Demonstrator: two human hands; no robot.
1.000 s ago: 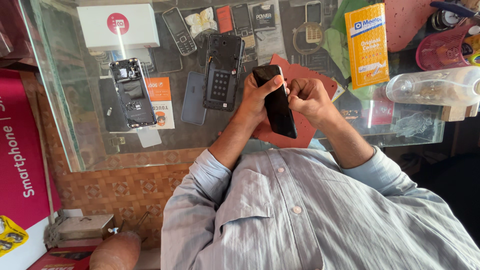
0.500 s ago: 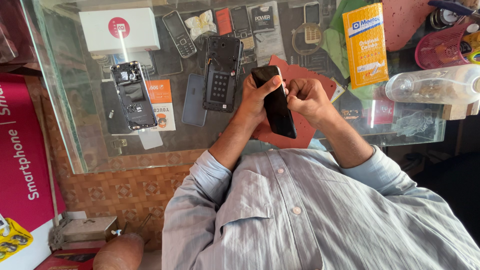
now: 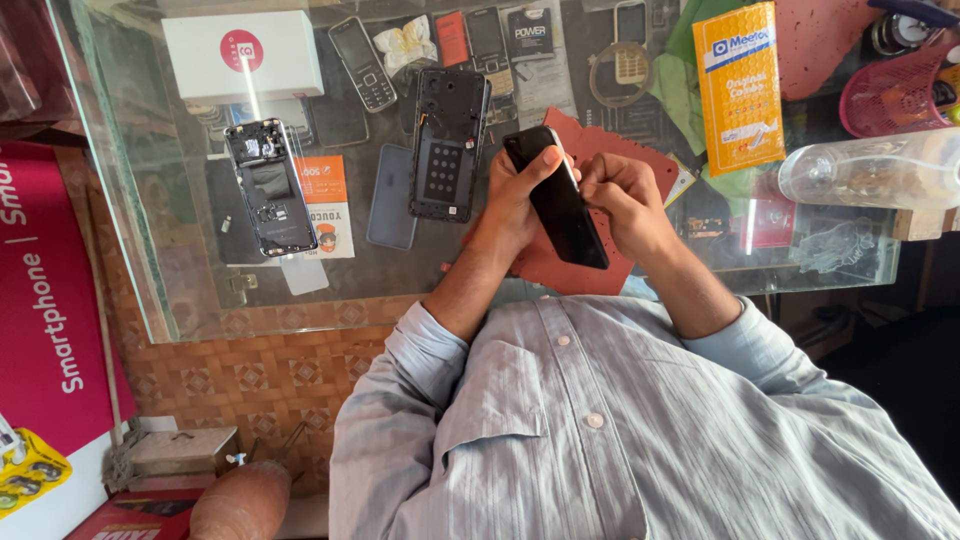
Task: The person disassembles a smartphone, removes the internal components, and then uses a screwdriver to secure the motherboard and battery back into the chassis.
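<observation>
I see the wide glass-topped counter (image 3: 200,300) filling the upper view. On it, at about two o'clock, lies a clear plastic bottle (image 3: 870,170); at eleven, a flat white box (image 3: 243,55). Near centre lies an opened phone body with bare black frame (image 3: 447,145). The slim black smartphone (image 3: 560,200) sits above the red mat (image 3: 590,215), clasped by my left hand (image 3: 515,190); my right hand (image 3: 620,195) pinches its edge.

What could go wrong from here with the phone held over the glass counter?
The black phone is pinched between the left hand and right hand above the glass counter; a slip could drop it onto the glass. The opened phone and keypad frame lie close by, so an elbow sweep might knock them.
</observation>
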